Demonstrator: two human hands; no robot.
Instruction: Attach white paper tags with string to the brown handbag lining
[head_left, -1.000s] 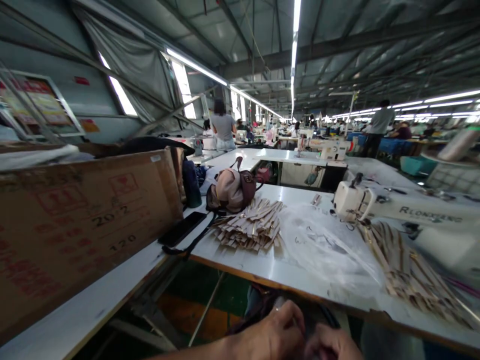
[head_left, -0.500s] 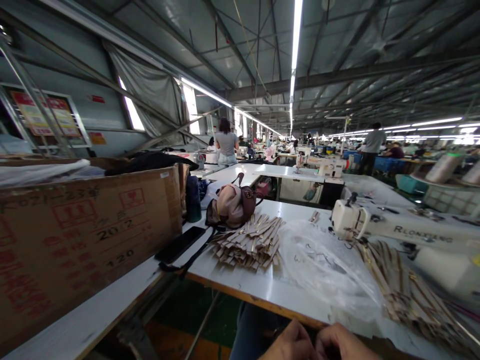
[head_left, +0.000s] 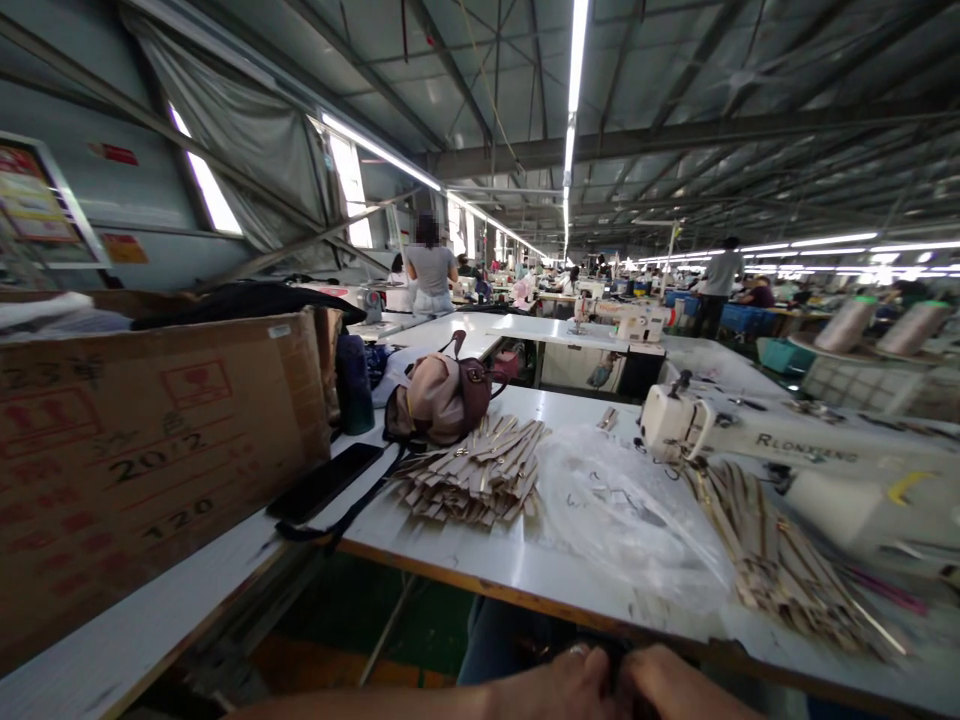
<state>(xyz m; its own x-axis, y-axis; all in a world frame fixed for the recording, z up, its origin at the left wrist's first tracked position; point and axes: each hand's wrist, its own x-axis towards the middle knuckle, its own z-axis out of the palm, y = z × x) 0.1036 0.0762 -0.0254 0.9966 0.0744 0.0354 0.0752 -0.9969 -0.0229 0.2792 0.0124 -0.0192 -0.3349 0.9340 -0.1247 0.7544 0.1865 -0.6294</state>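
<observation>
"More of my left forearm [head_left: 420, 702] came into view since the earlier frame."
"Hands?"
"Left hand [head_left: 562, 680] and right hand [head_left: 667, 685] sat close together, nearer me than the sewing machine [head_left: 675, 425]. Fingers curled; couldn't tell if they gripped anything."
"Nearest thing?"
"Clear plastic film [head_left: 622, 510], left of and nearer me than that machine. Probably light, soft, slippery; best pinched at a fold."

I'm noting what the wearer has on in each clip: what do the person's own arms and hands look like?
Neither hand is gloved. The left hand seems to wear a shiny ring; no sleeve shows on the left forearm. No ring or sleeve shows on the visible part of the right hand.
</observation>
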